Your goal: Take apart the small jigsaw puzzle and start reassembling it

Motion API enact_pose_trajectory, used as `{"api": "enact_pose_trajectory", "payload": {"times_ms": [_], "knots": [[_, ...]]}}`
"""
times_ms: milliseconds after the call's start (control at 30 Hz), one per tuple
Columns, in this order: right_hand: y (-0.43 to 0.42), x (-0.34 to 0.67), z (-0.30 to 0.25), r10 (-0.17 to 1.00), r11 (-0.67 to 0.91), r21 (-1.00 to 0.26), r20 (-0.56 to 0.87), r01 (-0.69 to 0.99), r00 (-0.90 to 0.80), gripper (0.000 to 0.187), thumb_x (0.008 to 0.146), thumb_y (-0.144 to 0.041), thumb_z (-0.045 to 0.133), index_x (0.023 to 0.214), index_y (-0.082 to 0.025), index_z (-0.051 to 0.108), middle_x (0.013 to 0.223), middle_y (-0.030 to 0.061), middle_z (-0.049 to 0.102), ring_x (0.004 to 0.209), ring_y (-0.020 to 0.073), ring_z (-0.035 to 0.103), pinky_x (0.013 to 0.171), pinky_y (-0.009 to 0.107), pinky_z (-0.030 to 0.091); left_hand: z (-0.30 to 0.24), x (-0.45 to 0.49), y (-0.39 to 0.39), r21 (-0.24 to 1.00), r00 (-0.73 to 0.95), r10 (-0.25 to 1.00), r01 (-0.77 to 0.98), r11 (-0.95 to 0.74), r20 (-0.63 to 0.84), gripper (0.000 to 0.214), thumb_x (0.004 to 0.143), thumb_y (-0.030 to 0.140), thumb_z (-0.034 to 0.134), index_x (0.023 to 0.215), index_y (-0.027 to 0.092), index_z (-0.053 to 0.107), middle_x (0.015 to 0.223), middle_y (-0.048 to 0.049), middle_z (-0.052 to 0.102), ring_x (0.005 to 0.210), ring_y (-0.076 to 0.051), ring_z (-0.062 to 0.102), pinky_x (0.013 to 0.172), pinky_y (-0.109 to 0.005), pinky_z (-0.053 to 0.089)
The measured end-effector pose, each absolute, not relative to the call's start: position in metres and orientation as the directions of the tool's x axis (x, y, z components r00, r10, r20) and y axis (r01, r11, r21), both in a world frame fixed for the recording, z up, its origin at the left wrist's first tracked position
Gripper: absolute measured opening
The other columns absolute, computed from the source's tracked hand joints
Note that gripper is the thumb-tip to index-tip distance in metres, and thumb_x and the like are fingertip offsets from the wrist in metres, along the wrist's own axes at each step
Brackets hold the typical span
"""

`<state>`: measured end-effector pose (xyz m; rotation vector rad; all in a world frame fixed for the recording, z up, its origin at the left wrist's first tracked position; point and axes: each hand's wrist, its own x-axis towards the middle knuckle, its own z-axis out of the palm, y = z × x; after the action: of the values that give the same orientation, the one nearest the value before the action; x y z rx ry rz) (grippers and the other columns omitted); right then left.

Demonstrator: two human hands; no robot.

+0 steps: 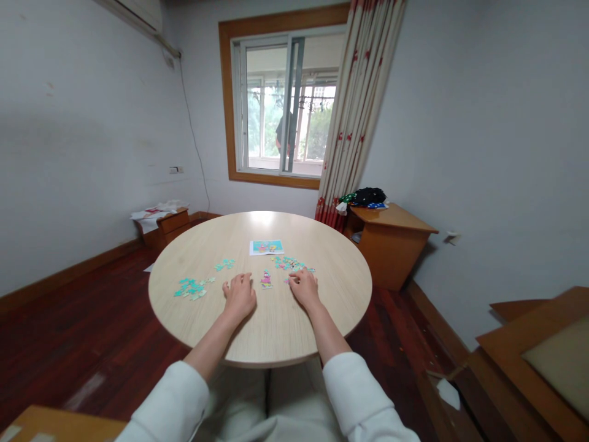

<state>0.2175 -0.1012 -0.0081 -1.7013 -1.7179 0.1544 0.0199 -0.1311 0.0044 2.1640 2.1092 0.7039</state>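
My left hand (240,294) rests on the round table with its fingers spread and holds nothing. To its right lies a small joined strip of pink jigsaw pieces (266,280). My right hand (304,287) has its fingers drawn together at a small pink puzzle piece (286,280), partly hidden by the fingertips. Just beyond that hand is a pile of mixed-colour puzzle pieces (288,263). Teal pieces (189,287) lie heaped at the left, and a smaller teal group (224,264) sits beyond my left hand. A printed picture card (267,247) lies farther back.
The pale round table (262,344) stands before me. Behind it are a window (288,104) and a curtain (356,104). A wooden cabinet (391,239) with cloths on top is at the right, and a low drawer unit (172,224) at the left. Someone's dark shape shows through the glass.
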Motion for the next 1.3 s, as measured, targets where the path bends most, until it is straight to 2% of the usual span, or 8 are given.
{"api": "enact_pose_trajectory", "payload": {"times_ms": [133, 433, 767, 1300], "knots": [[-0.1043, 0.2147, -0.0052, 0.933, 0.134, -0.481, 0.357, 0.866, 0.054, 0.014, 0.077, -0.031, 0.065, 0.086, -0.024, 0.073, 0.1, 0.0055, 0.064, 0.099, 0.0215, 0.052, 0.089, 0.037, 0.034, 0.0046, 0.02, -0.132, 0.328, -0.027, 0.953, 0.942, -0.077, 0.303, 0.048, 0.077, 0.013, 0.041, 0.124, 0.016, 0.049, 0.128, -0.017, 0.052, 0.12, -0.027, 0.046, 0.103, -0.052, 0.023], [-0.1032, 0.2131, -0.005, 0.93, 0.084, -0.471, 0.354, 0.878, 0.101, 0.014, 0.074, -0.033, 0.069, 0.084, -0.023, 0.07, 0.099, 0.0051, 0.062, 0.099, 0.0219, 0.051, 0.086, 0.037, 0.034, 0.0049, 0.0201, -0.1318, 0.329, -0.034, 0.955, 0.942, -0.068, 0.296, 0.046, 0.076, 0.013, 0.042, 0.121, 0.017, 0.051, 0.127, -0.0163, 0.053, 0.118, -0.027, 0.047, 0.102, -0.051, 0.024], [-0.1042, 0.2118, -0.0045, 0.944, 0.112, -0.478, 0.326, 0.871, 0.057, 0.008, 0.078, -0.028, 0.065, 0.082, -0.023, 0.068, 0.101, 0.0043, 0.061, 0.102, 0.0212, 0.049, 0.089, 0.038, 0.032, 0.0054, 0.0196, -0.1313, 0.343, -0.038, 0.96, 0.937, -0.062, 0.277, 0.046, 0.076, 0.013, 0.042, 0.121, 0.016, 0.051, 0.128, -0.0167, 0.052, 0.12, -0.027, 0.046, 0.103, -0.051, 0.023], [-0.1043, 0.2114, -0.0042, 0.946, 0.088, -0.453, 0.316, 0.887, 0.067, 0.013, 0.08, -0.028, 0.063, 0.091, -0.022, 0.066, 0.105, 0.0045, 0.061, 0.103, 0.021, 0.049, 0.089, 0.036, 0.031, 0.0055, 0.0199, -0.1302, 0.332, -0.046, 0.968, 0.943, -0.04, 0.249, 0.047, 0.077, 0.014, 0.041, 0.123, 0.017, 0.05, 0.13, -0.0155, 0.051, 0.12, -0.026, 0.046, 0.103, -0.049, 0.022]]}}
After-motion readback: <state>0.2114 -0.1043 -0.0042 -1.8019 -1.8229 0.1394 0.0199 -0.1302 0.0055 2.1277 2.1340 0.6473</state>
